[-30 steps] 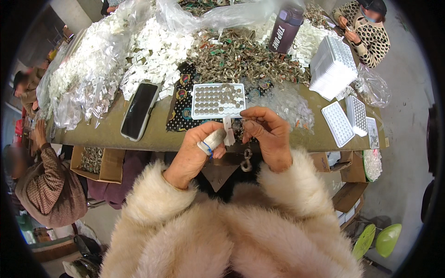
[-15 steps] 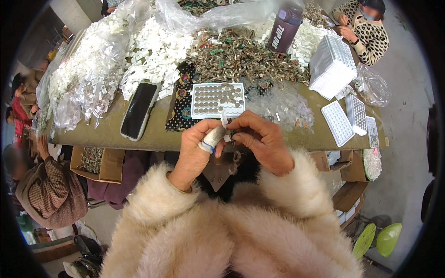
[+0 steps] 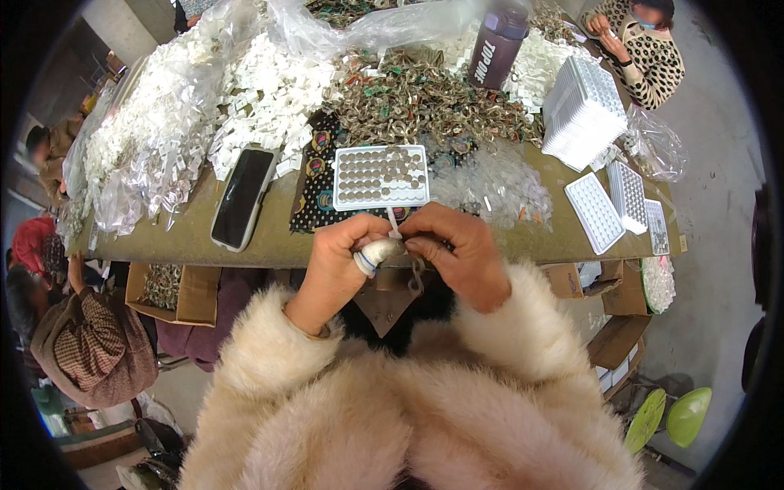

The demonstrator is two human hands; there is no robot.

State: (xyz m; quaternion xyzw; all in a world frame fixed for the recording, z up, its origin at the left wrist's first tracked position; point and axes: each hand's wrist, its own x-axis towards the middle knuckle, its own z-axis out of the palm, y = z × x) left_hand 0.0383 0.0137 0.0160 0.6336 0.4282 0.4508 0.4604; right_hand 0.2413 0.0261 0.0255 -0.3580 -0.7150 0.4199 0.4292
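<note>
My hands meet at the table's front edge, fingers closed in a pinch. My left hand, with a pale cover banded in blue on one finger, grips a small white plastic strip that sticks up between the hands. My right hand presses against it from the other side, and a dull metallic looped piece dangles below its fingertips. Fingers hide where strip and piece meet. Just beyond lies a white tray with rows of small round grey pieces; some cells at its lower right are bare.
Behind the tray spreads a heap of metallic pieces, with white plastic pieces to its left. A phone, a dark bottle, stacked white trays and clear plastic bits surround it. Other people sit left and far right.
Both hands have shifted slightly, and the white strip stands lower between the fingers. The dangling piece has swung a little to the right. The tray appears slightly further left as the view moved.
</note>
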